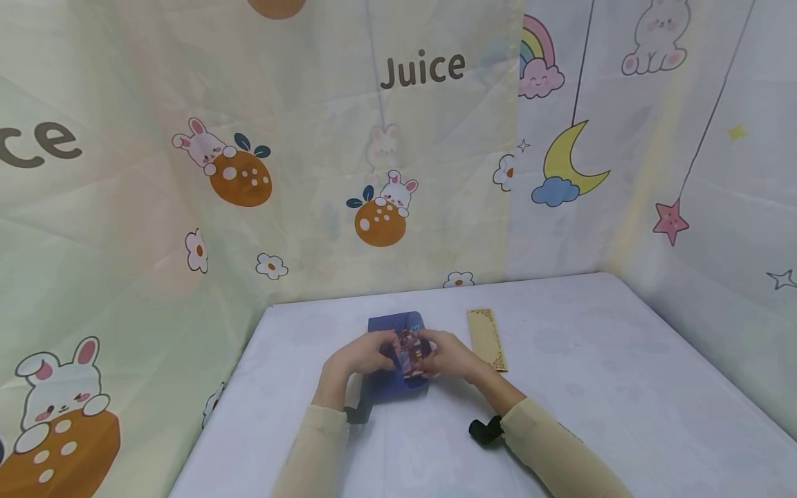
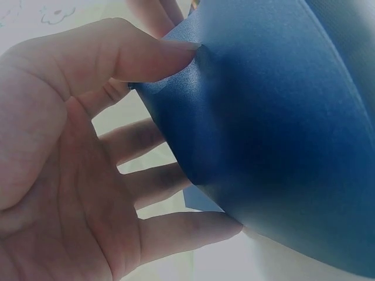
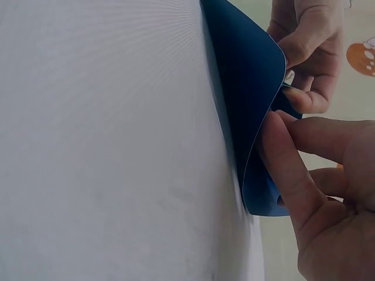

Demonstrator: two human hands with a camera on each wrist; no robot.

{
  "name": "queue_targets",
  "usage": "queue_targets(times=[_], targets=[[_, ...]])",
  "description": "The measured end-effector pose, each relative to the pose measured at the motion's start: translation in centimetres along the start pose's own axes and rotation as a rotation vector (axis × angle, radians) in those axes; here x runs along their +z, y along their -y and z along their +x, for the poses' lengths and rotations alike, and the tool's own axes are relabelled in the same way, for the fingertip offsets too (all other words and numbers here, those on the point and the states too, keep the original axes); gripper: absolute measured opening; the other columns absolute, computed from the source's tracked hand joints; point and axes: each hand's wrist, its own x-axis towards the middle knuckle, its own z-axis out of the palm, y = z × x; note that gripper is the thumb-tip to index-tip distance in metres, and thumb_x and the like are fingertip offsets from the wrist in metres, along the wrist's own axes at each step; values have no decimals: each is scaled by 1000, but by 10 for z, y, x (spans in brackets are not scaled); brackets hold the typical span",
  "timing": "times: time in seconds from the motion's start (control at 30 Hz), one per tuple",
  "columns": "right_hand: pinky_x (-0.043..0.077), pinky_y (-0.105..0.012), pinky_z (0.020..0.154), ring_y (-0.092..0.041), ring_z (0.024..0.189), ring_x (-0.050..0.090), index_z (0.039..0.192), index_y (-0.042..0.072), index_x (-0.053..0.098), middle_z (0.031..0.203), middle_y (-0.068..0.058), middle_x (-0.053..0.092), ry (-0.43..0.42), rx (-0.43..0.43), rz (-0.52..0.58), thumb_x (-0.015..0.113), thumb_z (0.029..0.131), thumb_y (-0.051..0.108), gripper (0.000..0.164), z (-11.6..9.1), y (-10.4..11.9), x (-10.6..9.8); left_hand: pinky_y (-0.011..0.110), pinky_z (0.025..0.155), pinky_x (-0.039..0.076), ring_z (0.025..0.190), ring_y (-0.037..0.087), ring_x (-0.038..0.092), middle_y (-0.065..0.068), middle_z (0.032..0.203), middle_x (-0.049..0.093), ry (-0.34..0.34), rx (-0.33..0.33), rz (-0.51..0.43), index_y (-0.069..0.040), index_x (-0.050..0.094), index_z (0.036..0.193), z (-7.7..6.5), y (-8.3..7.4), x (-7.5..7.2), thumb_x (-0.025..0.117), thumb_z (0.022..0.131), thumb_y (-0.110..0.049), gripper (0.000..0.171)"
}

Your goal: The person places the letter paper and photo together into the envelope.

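Note:
A blue folded sheet of thin card (image 1: pixel 391 321) lies on the white table before me, with a colourful printed picture (image 1: pixel 410 354) showing between my hands in the head view. My left hand (image 1: pixel 362 354) pinches its left part; in the left wrist view the thumb presses on the blue face (image 2: pixel 263 117) and the other fingers reach behind its edge. From the right, my right hand (image 1: pixel 451 356) pinches the card near the picture. In the right wrist view, the blue card (image 3: pixel 246 70) bows upward, and my right thumb and forefinger meet at its edge, just below the left hand (image 3: pixel 316 41).
A tan strip with ornate corners (image 1: pixel 488 339) lies on the white table (image 1: pixel 560 346), just right of the blue card. Dark wrist gear (image 1: pixel 484 431) sits by the right cuff. Printed cloth walls (image 1: pixel 311 138) rise behind the table and on both sides.

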Motion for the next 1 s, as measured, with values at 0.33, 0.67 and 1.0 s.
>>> queue_targets(times=[0.33,0.67,1.0], targets=[[62,-36,73,-20,80,76,153,-2,45,131,-30,63,17,-43,13,69,85,-10,73,0,-1,1,38,78,47,95,20,58,-2,107,64,10,-19,-10,-22,64,103,0,-1,0,78,85,-12,25],[61,-31,78,-18,88,77,151,3,49,143,-26,58,45,-99,-61,74,89,-2,67,0,-1,0,40,80,48,96,20,59,-2,108,65,5,-16,-8,-24,64,101,0,-2,0,78,84,-12,25],[60,-36,89,-36,112,73,151,1,48,142,-27,59,87,-127,-70,75,91,-1,66,0,-2,2,39,80,48,95,20,59,-2,104,64,3,2,-4,-22,64,102,1,0,0,76,83,-9,26]])
